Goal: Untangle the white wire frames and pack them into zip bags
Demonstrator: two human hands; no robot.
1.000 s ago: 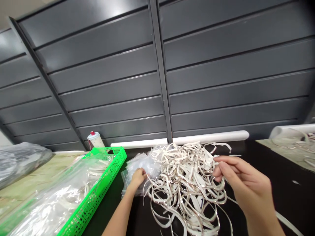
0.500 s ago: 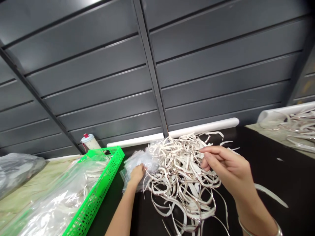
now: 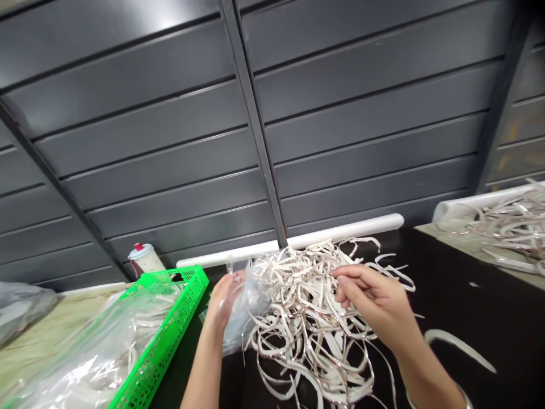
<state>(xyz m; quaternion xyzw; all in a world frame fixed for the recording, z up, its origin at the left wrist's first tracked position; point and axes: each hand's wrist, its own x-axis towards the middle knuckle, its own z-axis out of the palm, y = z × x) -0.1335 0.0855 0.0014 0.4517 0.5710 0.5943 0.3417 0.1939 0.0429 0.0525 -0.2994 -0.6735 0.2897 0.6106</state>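
My left hand [image 3: 225,295] is closed on a clear plastic bag [image 3: 240,307], lifted a little over the other clear bags at the left of the pile. Part of the film lies across my fingers. Beside it spreads a tangled pile of thin white strips with shiny edges [image 3: 306,301]. Over the right part of this pile is my right hand [image 3: 374,304], thumb and fingers pinched together. I cannot make out whether anything is between its fingertips. A single white strip [image 3: 462,346] lies apart, right of my right wrist.
A green plastic crate [image 3: 170,341] on the left contains clear bags of white strips. Behind it stands a cup with a red cap [image 3: 147,260]. White rolls [image 3: 344,230] lie along the grey panel wall [image 3: 183,170]. Another strip pile [image 3: 517,227] sits far right on the black table [image 3: 451,307].
My left hand has risen, drawing a clear bag up from the stack. My right hand has shifted slightly left over the pile, still pinched. The whole view has tilted a little.
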